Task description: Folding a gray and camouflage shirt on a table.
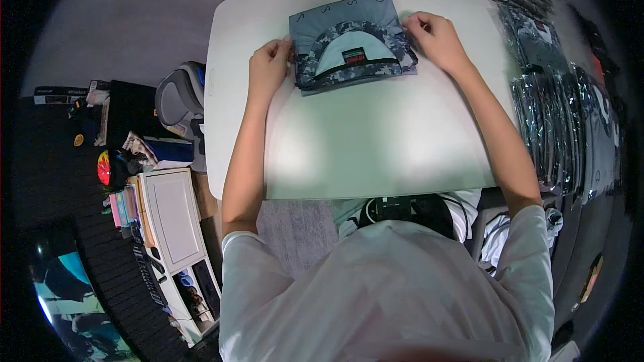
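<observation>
A folded grey garment with a blue camouflage collar part and a pale inner neck lies at the far side of the white table. My left hand grips its left edge, fingers curled on the fabric. My right hand pinches its right edge. Both forearms stretch out over the table from the lower edge of the view.
Stacks of garments in clear plastic bags line the right side. On the floor to the left stand a white drawer unit, a grey helmet-like thing and mixed clutter. Grey carpet lies beyond the table.
</observation>
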The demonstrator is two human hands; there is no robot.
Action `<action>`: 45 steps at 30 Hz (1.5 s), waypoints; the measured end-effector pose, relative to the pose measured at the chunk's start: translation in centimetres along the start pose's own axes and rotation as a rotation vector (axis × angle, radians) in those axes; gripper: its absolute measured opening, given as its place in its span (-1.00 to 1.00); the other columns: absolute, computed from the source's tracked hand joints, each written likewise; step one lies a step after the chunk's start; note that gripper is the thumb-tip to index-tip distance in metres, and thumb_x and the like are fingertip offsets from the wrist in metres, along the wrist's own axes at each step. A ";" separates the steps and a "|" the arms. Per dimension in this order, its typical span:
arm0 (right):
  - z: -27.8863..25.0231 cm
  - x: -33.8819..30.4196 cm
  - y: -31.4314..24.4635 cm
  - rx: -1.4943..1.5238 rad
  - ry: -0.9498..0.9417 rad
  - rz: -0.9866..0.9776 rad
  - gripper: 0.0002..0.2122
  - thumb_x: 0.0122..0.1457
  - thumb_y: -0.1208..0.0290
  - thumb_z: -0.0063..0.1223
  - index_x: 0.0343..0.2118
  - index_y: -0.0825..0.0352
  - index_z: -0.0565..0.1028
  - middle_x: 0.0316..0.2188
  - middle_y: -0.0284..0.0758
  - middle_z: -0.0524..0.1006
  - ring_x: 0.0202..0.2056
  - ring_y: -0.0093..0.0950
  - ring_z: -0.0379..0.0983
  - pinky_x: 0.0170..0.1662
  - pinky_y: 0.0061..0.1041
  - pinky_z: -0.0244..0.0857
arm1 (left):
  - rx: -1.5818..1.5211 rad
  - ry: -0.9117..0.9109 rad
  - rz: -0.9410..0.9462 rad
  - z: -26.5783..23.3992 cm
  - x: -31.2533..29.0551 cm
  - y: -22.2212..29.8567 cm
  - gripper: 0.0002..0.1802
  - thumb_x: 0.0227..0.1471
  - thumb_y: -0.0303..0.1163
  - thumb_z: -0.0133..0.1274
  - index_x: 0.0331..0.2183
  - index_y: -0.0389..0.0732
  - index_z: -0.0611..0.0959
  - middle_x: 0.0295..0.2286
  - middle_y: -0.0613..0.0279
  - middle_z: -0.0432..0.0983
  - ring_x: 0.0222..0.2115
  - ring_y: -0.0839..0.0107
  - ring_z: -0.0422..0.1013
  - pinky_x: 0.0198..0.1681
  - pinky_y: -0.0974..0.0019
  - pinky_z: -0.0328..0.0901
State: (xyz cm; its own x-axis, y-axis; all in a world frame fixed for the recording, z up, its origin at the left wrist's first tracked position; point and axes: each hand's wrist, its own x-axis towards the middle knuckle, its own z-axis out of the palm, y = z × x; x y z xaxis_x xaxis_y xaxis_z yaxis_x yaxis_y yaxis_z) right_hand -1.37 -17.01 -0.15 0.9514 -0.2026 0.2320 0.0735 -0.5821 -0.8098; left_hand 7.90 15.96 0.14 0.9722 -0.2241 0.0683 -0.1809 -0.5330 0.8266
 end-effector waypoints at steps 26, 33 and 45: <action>2.7 3.6 1.6 -0.292 0.053 -0.009 -0.64 0.17 0.03 0.08 -0.57 0.24 0.52 -0.67 -0.29 0.51 -0.53 -0.22 0.49 -0.40 -0.26 0.32 | -0.164 -0.117 -0.017 0.4 0.9 -0.9 -0.63 0.11 -0.17 0.25 -0.45 -0.34 0.66 -0.65 0.38 0.42 -0.59 0.64 0.23 -0.53 0.47 0.11; 2.7 3.5 1.5 -0.360 0.089 -0.014 -0.68 0.17 0.02 0.07 -0.50 0.17 0.61 -0.60 -0.23 0.57 -0.48 -0.13 0.54 -0.34 -0.17 0.40 | -0.029 -0.107 0.019 0.6 1.3 -0.9 -0.63 0.11 -0.21 0.25 -0.49 -0.36 0.66 -0.66 0.38 0.40 -0.62 0.64 0.21 -0.56 0.46 0.09; 2.2 2.5 0.7 -0.354 0.070 -0.007 -0.70 0.13 0.09 0.10 -0.47 0.26 0.61 -0.52 -0.14 0.61 -0.37 -0.11 0.58 -0.23 -0.16 0.44 | 0.096 0.065 0.232 1.5 0.6 -0.8 -0.61 0.03 -0.31 0.32 -0.19 -0.38 0.64 -0.59 0.28 0.48 -0.58 0.57 0.35 -0.50 0.44 0.26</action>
State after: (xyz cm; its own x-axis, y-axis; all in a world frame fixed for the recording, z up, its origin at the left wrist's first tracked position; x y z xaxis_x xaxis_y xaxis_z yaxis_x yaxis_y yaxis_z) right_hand 1.71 -16.21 -1.35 0.9274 -0.2443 0.2832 -0.0401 -0.8178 -0.5741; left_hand 8.36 15.04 -1.36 0.9099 -0.2981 0.2887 -0.4108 -0.5490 0.7279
